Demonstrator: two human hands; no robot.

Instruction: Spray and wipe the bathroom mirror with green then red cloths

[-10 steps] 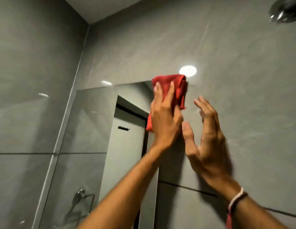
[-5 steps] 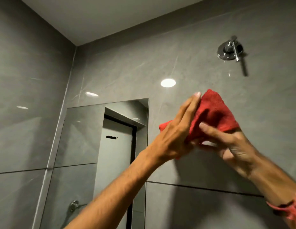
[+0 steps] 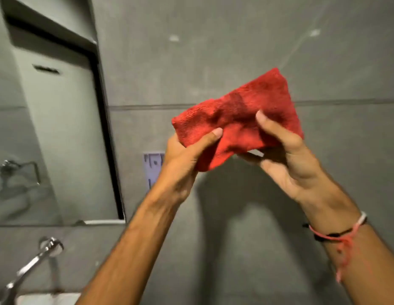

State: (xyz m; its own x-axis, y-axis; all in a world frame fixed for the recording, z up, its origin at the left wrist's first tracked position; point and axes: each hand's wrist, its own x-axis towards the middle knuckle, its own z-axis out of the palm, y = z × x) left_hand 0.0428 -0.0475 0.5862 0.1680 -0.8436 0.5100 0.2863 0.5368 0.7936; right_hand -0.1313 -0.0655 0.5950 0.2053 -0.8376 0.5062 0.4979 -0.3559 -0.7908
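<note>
While unlabelled, red cloth (image 3: pixel 238 119) fills both hands.

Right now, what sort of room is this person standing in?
Most likely a bathroom: a wall mirror on grey tiled walls, a chrome tap below it, and a towel ring reflected in the glass.

Both bare forearms are raised forward and upward, converging. The left hand (image 3: pixel 183 159) is closed in a grip, thumb extended on top. The right hand (image 3: pixel 286 159) is turned palm-up, fingers curled in a grip; threads are worn at its wrist.
</note>
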